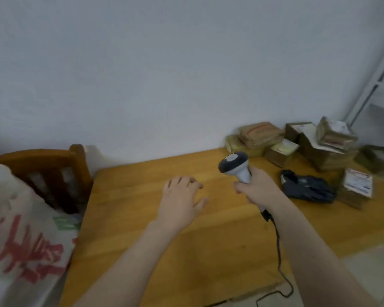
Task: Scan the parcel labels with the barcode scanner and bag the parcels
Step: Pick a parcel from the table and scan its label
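Head view: the right hand (pixel 256 187) is wrapped round the grip of the barcode scanner (pixel 234 166), fingers clamped on the pale handle, the dark rounded head tilted up and to the left, away from the goods. Its black cable (pixel 277 247) trails back along the forearm and off the near edge of the table (pixel 131 229). The left hand (pixel 180 200) is palm-down over bare wood, fingers apart and lightly bent, holding nothing; whether it touches the board cannot be told. The parcels (pixel 319 149) lie in a loose heap at the far right corner against the wall, beyond and to the right of both hands, so the scanner hand is the nearer, while the free left hand would need to reach across it. They look like flat, brick-shaped packets in brown paper or tape-wrapped card, some with white labels; the nearest labelled parcel (pixel 358 183) lies label-up, its long side running roughly away from the person. A dark crumpled item (pixel 308 188), soft and matt, sits between the right hand and that packet. The woven sack (pixel 20 229), white with red print, sags off the table's left side before a wooden chair (pixel 49 165).
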